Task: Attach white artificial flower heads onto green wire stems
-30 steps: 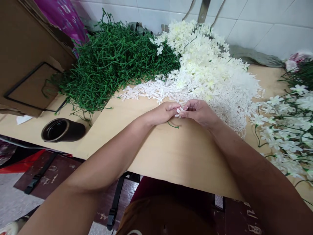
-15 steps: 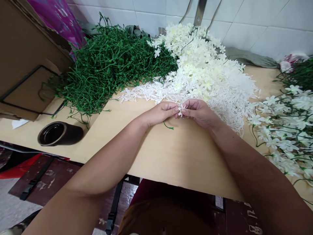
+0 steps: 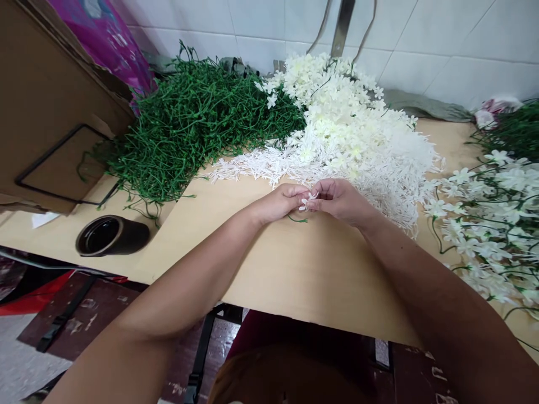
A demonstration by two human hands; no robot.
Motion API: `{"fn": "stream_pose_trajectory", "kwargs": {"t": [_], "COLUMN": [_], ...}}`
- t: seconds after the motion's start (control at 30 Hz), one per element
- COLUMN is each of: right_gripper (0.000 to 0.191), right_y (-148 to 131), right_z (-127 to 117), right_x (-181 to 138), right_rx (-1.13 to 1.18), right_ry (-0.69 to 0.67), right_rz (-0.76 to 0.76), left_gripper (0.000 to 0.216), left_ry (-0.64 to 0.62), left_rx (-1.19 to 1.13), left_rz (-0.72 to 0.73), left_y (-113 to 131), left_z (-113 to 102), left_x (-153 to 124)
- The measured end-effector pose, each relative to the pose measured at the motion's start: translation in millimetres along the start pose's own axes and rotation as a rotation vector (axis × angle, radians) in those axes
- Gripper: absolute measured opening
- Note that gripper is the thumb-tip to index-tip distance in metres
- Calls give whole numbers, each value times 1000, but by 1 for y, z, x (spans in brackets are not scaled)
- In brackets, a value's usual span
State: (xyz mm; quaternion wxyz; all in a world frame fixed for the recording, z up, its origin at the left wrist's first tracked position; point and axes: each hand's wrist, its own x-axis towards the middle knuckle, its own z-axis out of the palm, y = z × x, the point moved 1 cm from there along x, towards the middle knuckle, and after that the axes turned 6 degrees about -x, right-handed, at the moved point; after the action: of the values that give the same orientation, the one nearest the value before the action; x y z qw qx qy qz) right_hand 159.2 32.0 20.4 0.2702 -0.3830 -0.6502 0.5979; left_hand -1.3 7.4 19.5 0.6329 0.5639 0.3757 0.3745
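Over the board, my left hand (image 3: 280, 203) is closed in a pinch on a thin green artificial stem (image 3: 298, 220), whose free end pokes out below the fingers. A small white artificial flower (image 3: 304, 205) shows between the two hands. My right hand (image 3: 343, 202) pinches this flower with thumb and forefinger, its fingertips almost touching the left ones. Fingers cover the place where flower and stem come together. Just beyond the hands lie a heap of thin white pieces (image 3: 256, 164) and a pile of loose white blossoms (image 3: 337, 120).
A large heap of green stems (image 3: 202, 112) lies at the back left. Flowers on stems (image 3: 501, 219) spread at the right. A dark cup (image 3: 130, 235) lies tipped at the left, near a cardboard box (image 3: 50, 101). The tiled wall (image 3: 425, 39) borders the back.
The right hand's fingers have shifted slightly on the flower, which now shows more toward the left fingertips. The whole view has tilted a little; the piles look the same.
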Motion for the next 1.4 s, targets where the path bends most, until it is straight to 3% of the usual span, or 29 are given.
{"fn": "stream_pose_trajectory", "kwargs": {"t": [0.13, 0.23, 0.33, 0.43, 0.53, 0.67, 0.77, 0.9, 1.03, 1.27, 1.4], "right_gripper": [43, 37, 22, 12, 13, 14, 14, 9, 18, 15, 7], "right_y": [-5, -16, -30, -41, -48, -49, -41, -27, -8, -1, -4], "right_z": [-1, -7, -14, -23, -38, -66, -76, -54, -27, -46, -45], "right_x": [-2, -7, -15, -20, -22, -23, -22, -15, -6, 2, -1], "right_rx": [-16, -21, -140, -336, -439, -569, -813, -1231, -1512, -1347, -1336], "right_ry": [5, -141, -300, -348, -252, 60, 234, 278, 346, 376, 315], "right_rz": [-4, -14, -61, -118, -155, -129, -71, -156, -233, -328, -287], "left_gripper": [63, 61, 60, 57, 53, 47, 46, 47, 48, 47, 32], "left_ry": [-27, -72, -37, 2, 24, 78, 94, 120, 140, 151, 211], "left_rx": [-23, 33, 54, 35, 36, 44, 50, 43, 32, 78, 304], "left_rz": [-12, -20, 21, 41, 14, -14, -20, -16, -33, -29, 88], "left_y": [3, 4, 2, 1, 0, -1, -3, -6, -7, -11, -16], "left_z": [-4, -10, -17, -21, -19, -17, -17, -17, -17, -18, -12], "left_x": [-1, -1, 0, 3, 4, 5, 6, 7, 8, 8, 12]}}
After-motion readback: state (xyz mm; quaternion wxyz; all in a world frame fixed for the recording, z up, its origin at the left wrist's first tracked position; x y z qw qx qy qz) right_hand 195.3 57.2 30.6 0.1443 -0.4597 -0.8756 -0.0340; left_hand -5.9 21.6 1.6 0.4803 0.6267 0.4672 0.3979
